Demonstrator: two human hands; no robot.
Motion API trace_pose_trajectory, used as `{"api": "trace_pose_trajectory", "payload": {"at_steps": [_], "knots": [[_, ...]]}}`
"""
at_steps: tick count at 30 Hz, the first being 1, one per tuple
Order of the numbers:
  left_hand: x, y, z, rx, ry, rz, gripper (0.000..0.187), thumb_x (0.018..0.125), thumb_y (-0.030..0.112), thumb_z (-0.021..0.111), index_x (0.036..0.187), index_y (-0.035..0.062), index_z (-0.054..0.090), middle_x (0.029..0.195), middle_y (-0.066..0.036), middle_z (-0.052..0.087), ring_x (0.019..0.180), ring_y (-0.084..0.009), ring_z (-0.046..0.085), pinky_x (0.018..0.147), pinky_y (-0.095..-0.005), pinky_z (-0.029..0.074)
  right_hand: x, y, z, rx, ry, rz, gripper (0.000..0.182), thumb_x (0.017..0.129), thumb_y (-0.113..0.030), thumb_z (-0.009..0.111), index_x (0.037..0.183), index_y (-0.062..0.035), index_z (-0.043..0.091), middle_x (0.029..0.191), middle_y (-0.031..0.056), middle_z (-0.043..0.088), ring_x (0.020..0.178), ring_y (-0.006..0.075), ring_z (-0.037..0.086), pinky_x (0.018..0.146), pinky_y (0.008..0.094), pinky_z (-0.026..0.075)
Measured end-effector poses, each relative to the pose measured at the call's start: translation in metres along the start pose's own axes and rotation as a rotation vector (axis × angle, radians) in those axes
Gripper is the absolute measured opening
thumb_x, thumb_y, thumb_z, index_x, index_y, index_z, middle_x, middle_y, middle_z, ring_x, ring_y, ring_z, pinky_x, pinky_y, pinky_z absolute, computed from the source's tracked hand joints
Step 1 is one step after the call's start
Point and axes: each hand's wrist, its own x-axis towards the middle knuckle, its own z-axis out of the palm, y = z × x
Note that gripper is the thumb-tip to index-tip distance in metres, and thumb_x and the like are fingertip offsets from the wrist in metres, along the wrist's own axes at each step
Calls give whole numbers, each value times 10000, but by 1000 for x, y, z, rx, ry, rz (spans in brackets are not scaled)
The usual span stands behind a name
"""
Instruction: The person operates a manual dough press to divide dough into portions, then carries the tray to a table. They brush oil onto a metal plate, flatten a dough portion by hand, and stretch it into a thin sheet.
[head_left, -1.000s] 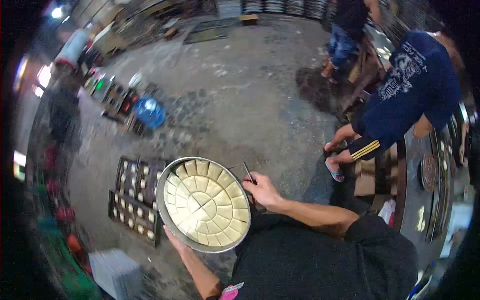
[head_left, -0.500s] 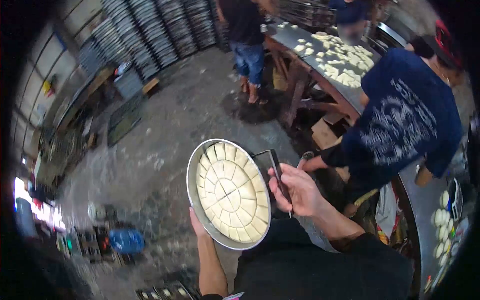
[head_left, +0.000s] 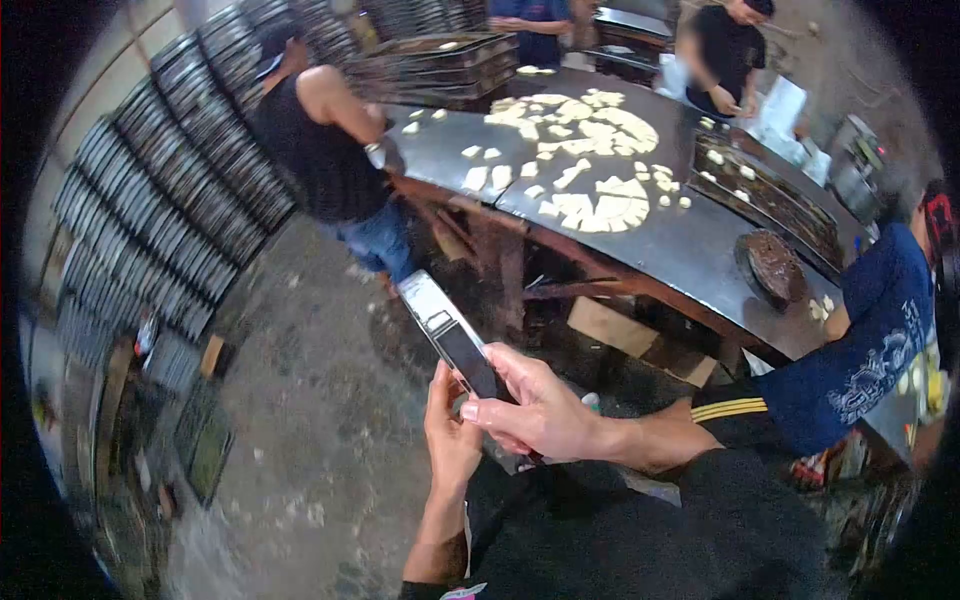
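Held out in front of me is a round metal pan [head_left: 428, 303], turned nearly edge-on, so its inside and the dough in it are hidden. Its dark flat handle [head_left: 466, 358] points toward me. My right hand [head_left: 535, 405] is closed around the handle, thumb lying across it. My left hand [head_left: 452, 425] is closed at the pan's near left edge, fingertips against the handle side. Both hands are close together, above the floor.
A long metal table [head_left: 690, 255] beyond bears many cut dough pieces [head_left: 600, 205], a dark tray [head_left: 770, 190] and a brown lump [head_left: 770, 268]. Several people stand around it, one in a navy shirt [head_left: 890, 330] close on my right. Stacked trays [head_left: 150, 210] line the left wall.
The pan has turned from showing its face of segmented dough to nearly edge-on. My left hand has come up beside my right. The view has swung toward the table.
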Motion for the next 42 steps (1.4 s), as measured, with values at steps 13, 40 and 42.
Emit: {"api": "trace_pose_trajectory", "payload": {"at_steps": [13,40,42], "knots": [[288,-60,38,-135,-402,159,594,872,455,636,1203,-9,468,1027,-59,548,890,-144,541,784,-285,449,197,-27,-114,-74,432,-152,362,899,-136,618,1184,24,460,929,36,516,785,67,489,610,245,448],[618,-141,478,-542,-627,-164,265,901,12,525,1159,8,466,961,-58,566,774,-104,572,662,-224,484,281,-156,-565,-304,902,-296,202,926,-127,596,1069,9,550,770,-7,552,652,37,518,545,226,431],[648,-146,534,-445,-631,-229,302,898,5,467,1198,23,433,1007,-68,559,880,-143,588,770,-281,498,279,-167,-625,-460,928,-249,212,906,-131,620,1055,12,571,785,-3,570,661,50,531,556,238,440]]}}
